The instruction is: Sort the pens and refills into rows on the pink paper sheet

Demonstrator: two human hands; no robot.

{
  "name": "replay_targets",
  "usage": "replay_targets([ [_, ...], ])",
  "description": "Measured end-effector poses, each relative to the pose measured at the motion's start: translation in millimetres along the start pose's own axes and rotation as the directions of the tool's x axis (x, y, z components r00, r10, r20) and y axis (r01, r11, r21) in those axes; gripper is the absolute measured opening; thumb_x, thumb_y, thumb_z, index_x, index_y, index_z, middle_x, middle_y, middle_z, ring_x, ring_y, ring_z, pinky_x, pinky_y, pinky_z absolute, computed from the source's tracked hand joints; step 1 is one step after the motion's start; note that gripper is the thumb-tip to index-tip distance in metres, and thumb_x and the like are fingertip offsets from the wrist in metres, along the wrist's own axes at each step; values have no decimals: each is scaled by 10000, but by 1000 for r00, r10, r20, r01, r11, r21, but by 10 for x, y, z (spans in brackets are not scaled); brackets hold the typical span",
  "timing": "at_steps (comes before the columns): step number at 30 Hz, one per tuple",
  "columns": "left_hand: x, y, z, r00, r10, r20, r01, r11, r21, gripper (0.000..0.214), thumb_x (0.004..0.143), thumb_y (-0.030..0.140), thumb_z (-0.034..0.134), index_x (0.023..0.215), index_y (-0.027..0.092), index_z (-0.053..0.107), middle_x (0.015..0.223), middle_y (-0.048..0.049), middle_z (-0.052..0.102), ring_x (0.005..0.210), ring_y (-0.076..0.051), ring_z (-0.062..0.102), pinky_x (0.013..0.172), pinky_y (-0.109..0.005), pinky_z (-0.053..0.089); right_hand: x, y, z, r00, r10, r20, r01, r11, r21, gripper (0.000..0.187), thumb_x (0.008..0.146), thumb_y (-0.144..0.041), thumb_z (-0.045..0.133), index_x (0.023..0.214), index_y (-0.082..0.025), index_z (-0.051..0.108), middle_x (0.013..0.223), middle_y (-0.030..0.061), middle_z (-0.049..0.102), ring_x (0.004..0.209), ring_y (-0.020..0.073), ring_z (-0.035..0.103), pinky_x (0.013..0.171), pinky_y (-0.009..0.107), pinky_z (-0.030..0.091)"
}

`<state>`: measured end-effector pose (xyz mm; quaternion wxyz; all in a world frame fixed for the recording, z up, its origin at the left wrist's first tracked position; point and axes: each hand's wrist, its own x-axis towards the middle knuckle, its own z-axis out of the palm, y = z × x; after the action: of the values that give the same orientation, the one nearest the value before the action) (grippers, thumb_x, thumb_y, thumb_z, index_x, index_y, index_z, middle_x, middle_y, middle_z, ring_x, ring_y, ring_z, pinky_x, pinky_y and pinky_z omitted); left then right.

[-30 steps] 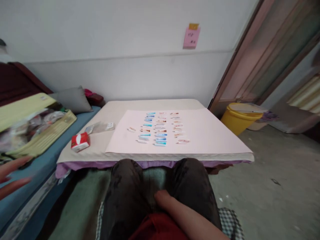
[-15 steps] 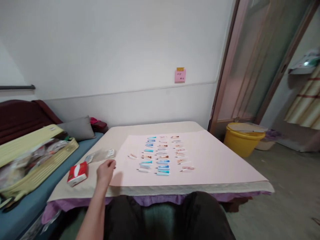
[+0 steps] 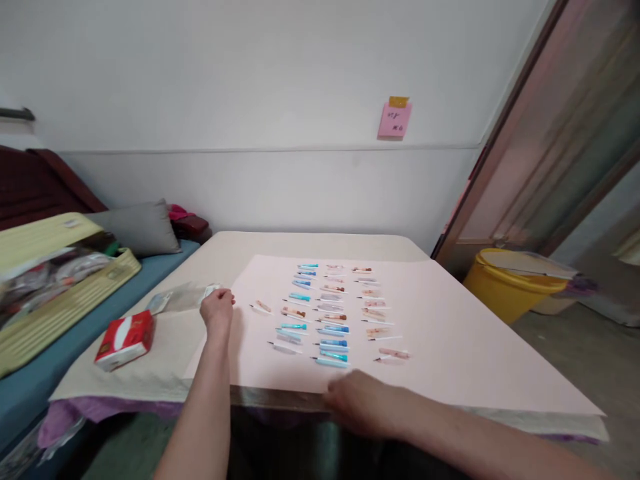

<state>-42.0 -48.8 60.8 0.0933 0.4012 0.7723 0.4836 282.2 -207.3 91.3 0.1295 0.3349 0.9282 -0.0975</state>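
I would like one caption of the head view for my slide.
Pens on pale pink paper, left hand by a clear plastic bag, right hand near the paper's front edge.

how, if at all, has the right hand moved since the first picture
Yes: judged against the table, the right hand has come forward, from short of its near edge up to about that edge.

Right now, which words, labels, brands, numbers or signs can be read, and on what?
None reads clearly.
Pink note: handwriting, too small and blurred.
Red-and-white packet: no legible brand.
Clear bag: markings too small.
Yellow lid: sticker too blurred.
Pens: any print too small.
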Motion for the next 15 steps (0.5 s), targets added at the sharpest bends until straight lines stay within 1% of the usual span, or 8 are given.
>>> replay_targets([
  [1, 29, -45, 33, 1000, -13, 14, 13, 1000, 14, 222, 661, 243, 487, 751, 166, 675, 611, -36, 664, 598, -178, 627, 567, -276, 473, 117, 70, -178, 998, 35, -60, -33, 999, 28, 188, 811, -229, 494, 869, -184, 667, 820, 82, 690, 693, 192, 644, 569, 257, 409],
  [2, 45, -95, 68, 999, -30, 37, 29, 999, 22, 210, 650, 234, 493, 732, 168, 674, 596, -37, 658, 605, -185, 625, 568, -280, 468, 251, 133, -328, 989, 43, -142, -34, 997, 66, 204, 834, -254, 476, 909, -191, 655, 877, 81, 686, 760, 190, 638, 604, 253, 405],
  [3, 51, -146, 105, 997, -48, 63, 46, 999, 29, 196, 638, 225, 500, 713, 170, 672, 585, -38, 653, 611, -190, 622, 569, -282, 463, 396, 191, -443, 976, 71, -207, -50, 993, 104, 218, 854, -256, 451, 933, -193, 645, 907, 79, 679, 803, 186, 628, 629, 248, 397],
  [5, 47, -246, 178, 992, -74, 106, 69, 996, 53, 170, 619, 212, 511, 676, 174, 667, 566, -37, 644, 614, -195, 616, 565, -281, 453, 697, 282, -563, 949, 143, -281, -96, 980, 171, 242, 880, -258, 407, 904, -191, 638, 893, 68, 674, 795, 171, 612, 620, 235, 369],
  [6, 44, -291, 211, 988, -84, 127, 76, 995, 66, 161, 613, 207, 513, 661, 176, 664, 559, -36, 641, 612, -195, 614, 564, -279, 449, 844, 315, -573, 939, 170, -300, -112, 973, 199, 241, 881, -257, 404, 893, -193, 636, 897, 63, 672, 785, 165, 605, 605, 230, 354],
  [8, 47, -365, 262, 982, -97, 165, 83, 993, 89, 150, 609, 200, 515, 640, 178, 660, 553, -33, 639, 606, -191, 610, 562, -273, 443, 1118, 358, -528, 920, 215, -328, -143, 963, 228, 239, 880, -238, 399, 887, -199, 634, 912, 53, 671, 798, 160, 595, 606, 228, 337],
  [11, 84, -440, 299, 972, -107, 207, 83, 989, 121, 147, 608, 196, 514, 625, 177, 659, 546, -30, 635, 596, -186, 606, 563, -269, 437, 1465, 396, -394, 914, 281, -294, -215, 947, 237, 245, 877, -213, 394, 870, -196, 638, 890, 53, 676, 810, 163, 593, 602, 230, 323],
  [15, 163, -485, 303, 967, -119, 227, 86, 985, 151, 158, 621, 205, 507, 628, 178, 662, 558, -35, 640, 605, -187, 607, 573, -271, 433, 1806, 464, -250, 909, 314, -274, -257, 940, 224, 257, 884, -200, 383, 857, -181, 638, 889, 71, 668, 802, 169, 587, 588, 239, 313],
])
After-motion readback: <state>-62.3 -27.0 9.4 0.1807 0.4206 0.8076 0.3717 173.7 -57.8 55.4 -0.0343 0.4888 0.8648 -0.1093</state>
